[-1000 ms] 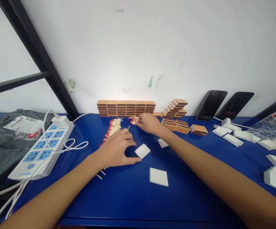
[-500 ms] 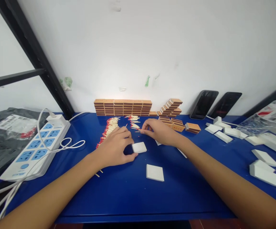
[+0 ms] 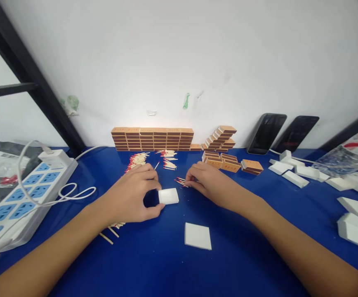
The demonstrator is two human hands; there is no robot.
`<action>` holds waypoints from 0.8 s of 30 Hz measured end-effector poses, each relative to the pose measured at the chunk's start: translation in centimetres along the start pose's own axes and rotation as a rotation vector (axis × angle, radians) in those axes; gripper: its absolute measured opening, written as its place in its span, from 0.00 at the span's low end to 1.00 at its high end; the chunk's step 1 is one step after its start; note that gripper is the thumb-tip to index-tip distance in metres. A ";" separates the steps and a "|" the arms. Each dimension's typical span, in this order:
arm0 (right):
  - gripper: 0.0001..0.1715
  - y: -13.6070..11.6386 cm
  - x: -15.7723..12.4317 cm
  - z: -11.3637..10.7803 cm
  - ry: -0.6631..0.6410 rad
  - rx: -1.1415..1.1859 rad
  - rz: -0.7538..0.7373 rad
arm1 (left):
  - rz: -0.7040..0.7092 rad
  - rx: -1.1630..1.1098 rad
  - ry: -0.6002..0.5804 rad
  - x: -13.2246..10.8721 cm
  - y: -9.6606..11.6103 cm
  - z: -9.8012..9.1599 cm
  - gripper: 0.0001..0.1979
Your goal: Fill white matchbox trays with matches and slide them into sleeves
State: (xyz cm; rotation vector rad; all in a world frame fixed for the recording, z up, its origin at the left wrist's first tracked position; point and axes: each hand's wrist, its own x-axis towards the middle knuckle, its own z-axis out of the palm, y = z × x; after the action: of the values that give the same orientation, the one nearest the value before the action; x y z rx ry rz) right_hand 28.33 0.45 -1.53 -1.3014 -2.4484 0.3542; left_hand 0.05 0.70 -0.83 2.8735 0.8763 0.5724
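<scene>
Blue tabletop [image 3: 154,264], fairly crowded at far edge & both sides. Far L-centre: long wall of stacked matchboxes [image 3: 152,140]; R of it a stepped stack [image 3: 220,138], w/ low stacks [image 3: 220,161] just nearer & one more small stack [image 3: 252,166] further R. Far R: two dark phones [image 3: 266,134] lean on the white wall [image 3: 166,62]; white pieces [image 3: 295,179] lie scattered from there to near R, beside a clear plastic bag [image 3: 336,154]. L side: power strip [image 3: 24,194] w/ looped white cable [image 3: 76,196], well clear of the work.

Closer in: big match pile [image 3: 138,160] on L, partly hidden under/behind L hand [image 3: 135,196]; smaller match pile [image 3: 169,160] beyond the gap btwn hands, heads mostly L. Flat white piece [image 3: 198,236] lies near side, btwn forearms.

L hand grasps small white box [image 3: 169,196] at its L end, thumb on near side, fingers on far. Box is mid-table, long axis approx L–R. Lone match [image 3: 157,166] pokes out past L fingers; can't tell if held.

R hand [image 3: 211,181] pinches red-headed matches [image 3: 181,181] just far-R of box: sticks run roughly L–R, heads L, tails at fingertips. Exact no. unclear.
</scene>
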 end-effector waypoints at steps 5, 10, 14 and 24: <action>0.07 -0.1 -0.1 -0.1 0.018 0.136 0.047 | -0.001 -0.001 0.016 0.0 0.2 -0.2 0.10; 0.11 -0.5 0.1 0.6 0.076 0.295 0.139 | 0.010 -0.006 0.017 -0.1 0.2 -0.1 0.10; 0.12 -1.9 0.1 1.1 0.131 0.388 0.194 | 0.009 0.006 0.021 -0.1 0.2 0.1 0.10; 0.09 -4.5 -0.4 3.0 0.094 0.426 0.128 | 0.032 -0.001 0.046 0.1 0.6 0.4 0.10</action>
State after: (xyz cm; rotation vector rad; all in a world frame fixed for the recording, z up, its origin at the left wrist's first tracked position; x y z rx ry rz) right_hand 23.94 -2.52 -2.68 -1.2527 -2.0664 0.7800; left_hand 0.56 0.28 -1.09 2.8893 0.8375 0.6442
